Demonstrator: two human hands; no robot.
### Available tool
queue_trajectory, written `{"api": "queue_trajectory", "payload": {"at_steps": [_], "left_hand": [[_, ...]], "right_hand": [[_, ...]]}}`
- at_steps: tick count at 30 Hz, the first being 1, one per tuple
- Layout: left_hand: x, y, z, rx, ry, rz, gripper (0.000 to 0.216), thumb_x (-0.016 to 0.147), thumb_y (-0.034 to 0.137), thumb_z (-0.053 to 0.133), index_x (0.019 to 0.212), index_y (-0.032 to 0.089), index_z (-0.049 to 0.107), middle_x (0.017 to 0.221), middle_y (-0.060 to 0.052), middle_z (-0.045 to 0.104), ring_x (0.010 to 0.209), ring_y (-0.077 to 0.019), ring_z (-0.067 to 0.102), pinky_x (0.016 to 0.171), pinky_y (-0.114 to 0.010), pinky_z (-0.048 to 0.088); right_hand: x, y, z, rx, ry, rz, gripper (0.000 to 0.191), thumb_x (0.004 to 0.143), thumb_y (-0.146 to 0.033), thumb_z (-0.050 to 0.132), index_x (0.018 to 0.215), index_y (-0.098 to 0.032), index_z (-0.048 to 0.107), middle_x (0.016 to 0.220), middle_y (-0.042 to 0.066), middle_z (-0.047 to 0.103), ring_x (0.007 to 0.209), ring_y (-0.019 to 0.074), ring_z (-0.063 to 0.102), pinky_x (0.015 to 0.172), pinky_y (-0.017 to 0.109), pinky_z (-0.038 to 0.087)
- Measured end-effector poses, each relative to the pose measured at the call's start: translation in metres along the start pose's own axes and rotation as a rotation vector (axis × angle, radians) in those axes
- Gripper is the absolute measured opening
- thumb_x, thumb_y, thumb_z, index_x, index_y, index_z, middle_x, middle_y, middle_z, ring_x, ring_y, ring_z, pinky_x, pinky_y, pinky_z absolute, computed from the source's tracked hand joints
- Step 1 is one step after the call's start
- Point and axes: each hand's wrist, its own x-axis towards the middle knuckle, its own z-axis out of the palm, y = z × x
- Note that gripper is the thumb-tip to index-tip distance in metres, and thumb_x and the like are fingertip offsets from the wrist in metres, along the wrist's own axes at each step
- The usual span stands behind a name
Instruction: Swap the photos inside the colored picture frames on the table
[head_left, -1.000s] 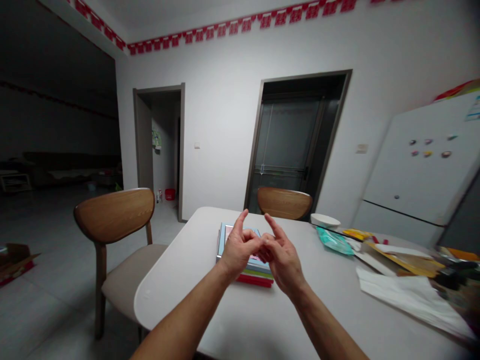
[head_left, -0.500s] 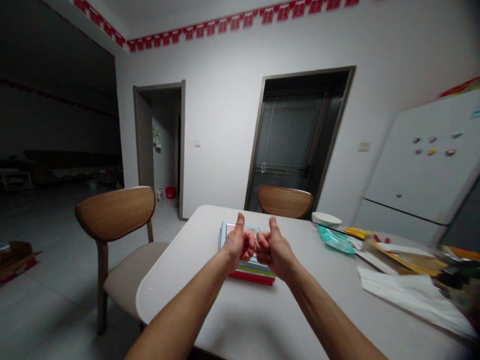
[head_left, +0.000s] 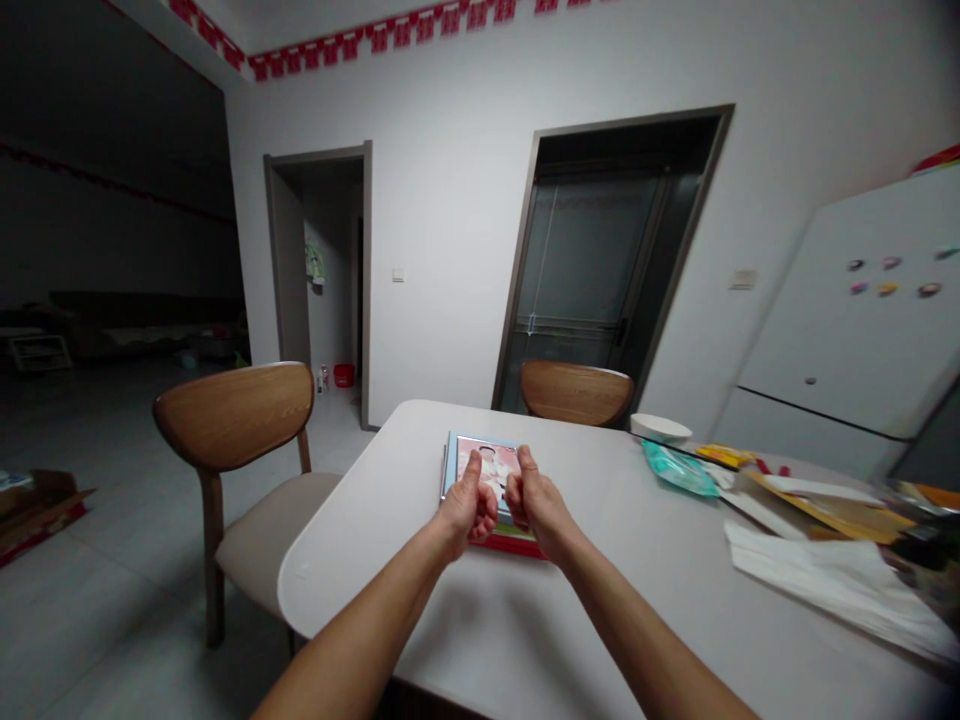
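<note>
My left hand (head_left: 469, 508) is curled into a fist with its thumb pointing up, and nothing shows in it. My right hand (head_left: 534, 500) makes the same shape a short gap to the right, thumb raised, also without anything in it. Both are in front of and above a stack of books (head_left: 517, 546) on the white table (head_left: 360, 520). The top book (head_left: 496, 463) has a light blue edge and a pinkish picture on its cover. Red and green edges show lower in the stack. My hands partly hide the books; whether they touch them I cannot tell.
On the table's right side are a white bowl (head_left: 660, 428), a teal packet (head_left: 679, 470), a yellow packet (head_left: 724, 455), an opened brown envelope (head_left: 832, 505) and white paper (head_left: 817, 580). Wooden chairs stand at the left (head_left: 240, 420) and far side (head_left: 576, 392). A fridge (head_left: 847, 320) is at the right.
My hands have moved a little lower and apart, so more of the top book's cover shows between and above them. Both thumbs stay raised. The view has tilted slightly.
</note>
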Motion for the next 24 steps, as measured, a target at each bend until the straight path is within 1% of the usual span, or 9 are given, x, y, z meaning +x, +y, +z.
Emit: {"api": "queue_trajectory", "payload": {"at_steps": [2,4,5,8,13,15,18,21,24], "left_hand": [[0.001,-0.016,-0.007,0.010,0.040,-0.038,0.064,0.062,0.076,0.028,0.044,0.016,0.043,0.034,0.005,0.041,0.028,-0.0043,0.032,0.036,-0.018,0.018],[0.000,-0.033,-0.011,0.019,0.068,-0.072,0.061,0.061,0.074,0.036,0.049,0.015,0.046,0.037,0.004,0.045,0.030,-0.0047,0.035,0.036,-0.017,0.021],[-0.001,-0.040,-0.013,0.020,0.079,-0.084,0.059,0.060,0.072,0.040,0.052,0.015,0.048,0.040,0.004,0.046,0.031,-0.0051,0.037,0.036,-0.017,0.023],[-0.005,-0.054,-0.011,0.009,0.108,-0.083,0.054,0.057,0.066,0.052,0.068,0.013,0.053,0.050,0.001,0.052,0.037,-0.0083,0.045,0.038,-0.019,0.031],[-0.021,-0.055,-0.001,-0.038,0.169,0.101,0.047,0.066,0.052,0.054,0.093,0.014,0.053,0.079,-0.006,0.062,0.067,-0.0173,0.058,0.054,-0.025,0.045],[-0.036,-0.050,0.004,-0.036,0.200,0.182,0.042,0.067,0.045,0.056,0.095,0.014,0.053,0.087,-0.007,0.062,0.076,-0.0199,0.058,0.062,-0.026,0.046],[-0.065,-0.040,0.013,0.072,0.246,0.332,0.030,0.070,0.034,0.056,0.094,0.016,0.056,0.086,-0.006,0.063,0.075,-0.0200,0.057,0.064,-0.026,0.046],[-0.097,-0.028,0.023,0.459,0.239,0.651,0.021,0.073,0.021,0.049,0.093,0.019,0.057,0.079,-0.005,0.063,0.065,-0.0178,0.057,0.059,-0.026,0.046],[-0.122,-0.025,0.030,0.808,0.113,1.060,0.032,0.071,0.016,0.047,0.102,0.019,0.053,0.075,-0.007,0.065,0.064,-0.0191,0.058,0.057,-0.028,0.046]], "right_hand": [[0.001,0.013,0.001,-0.162,0.056,-0.087,0.049,0.072,-0.060,0.030,0.044,-0.020,0.040,0.044,-0.001,0.043,0.045,0.0118,0.041,0.046,0.024,0.032],[0.001,0.024,0.001,-0.260,0.053,-0.153,0.028,0.063,-0.047,0.054,0.056,-0.019,0.052,0.062,0.002,0.054,0.064,0.0163,0.047,0.059,0.027,0.035],[0.000,0.029,0.001,-0.312,0.040,-0.188,0.020,0.057,-0.037,0.061,0.063,-0.020,0.056,0.070,0.003,0.056,0.072,0.0183,0.048,0.065,0.028,0.034],[-0.006,0.037,0.002,-0.429,-0.020,-0.258,0.021,0.054,-0.018,0.062,0.075,-0.021,0.059,0.080,0.005,0.056,0.083,0.0205,0.046,0.073,0.031,0.033],[-0.037,0.025,-0.001,-0.530,-0.129,-0.365,0.016,0.060,-0.017,0.054,0.075,-0.020,0.057,0.080,0.004,0.055,0.079,0.0189,0.048,0.072,0.032,0.037],[-0.053,0.015,-0.008,-0.434,-0.140,-0.346,0.018,0.063,-0.023,0.054,0.080,-0.020,0.057,0.082,0.005,0.056,0.079,0.0190,0.050,0.071,0.032,0.040],[-0.070,0.000,-0.026,-0.085,-0.036,-0.181,0.040,0.066,-0.038,0.052,0.102,-0.021,0.052,0.102,0.008,0.054,0.091,0.0216,0.051,0.074,0.034,0.043],[-0.081,-0.007,-0.048,0.276,0.164,0.035,0.056,0.069,-0.048,0.045,0.119,-0.024,0.038,0.120,0.010,0.045,0.102,0.0253,0.048,0.073,0.036,0.046],[-0.094,-0.003,-0.069,0.503,0.292,0.188,0.060,0.070,-0.052,0.041,0.124,-0.029,0.031,0.121,0.010,0.047,0.099,0.0262,0.052,0.071,0.038,0.048]]}}
